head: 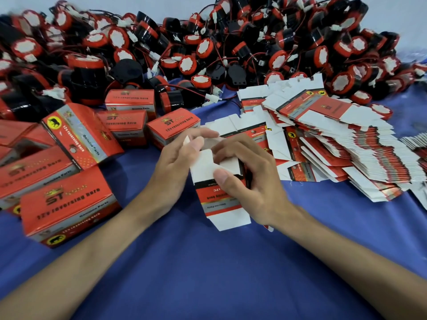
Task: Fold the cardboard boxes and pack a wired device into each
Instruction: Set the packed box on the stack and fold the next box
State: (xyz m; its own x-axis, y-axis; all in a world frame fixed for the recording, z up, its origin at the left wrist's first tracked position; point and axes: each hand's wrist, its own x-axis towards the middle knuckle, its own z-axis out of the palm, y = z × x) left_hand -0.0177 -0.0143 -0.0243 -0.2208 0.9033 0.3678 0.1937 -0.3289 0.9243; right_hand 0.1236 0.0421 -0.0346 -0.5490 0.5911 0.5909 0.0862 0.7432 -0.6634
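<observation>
- Fingers [235,145] of the right hand [249,181] are curled round the half-folded box [221,204] at centre frame, thumb pressed on its printed face; a white top flap is pinched by the left hand [178,165].
- Whether a device is inside cannot be told.
- Risk, judged: the flap could be creased or torn if forced; thin walls could be crushed under the thumb.
- Flat blanks [346,153], fanned at right, could be knocked askew by a forearm.
- Surface: blue cloth [208,273]. Closed boxes [69,204] at left, wired devices [208,42] heaped across the top, pale wall [161,5] behind.
</observation>
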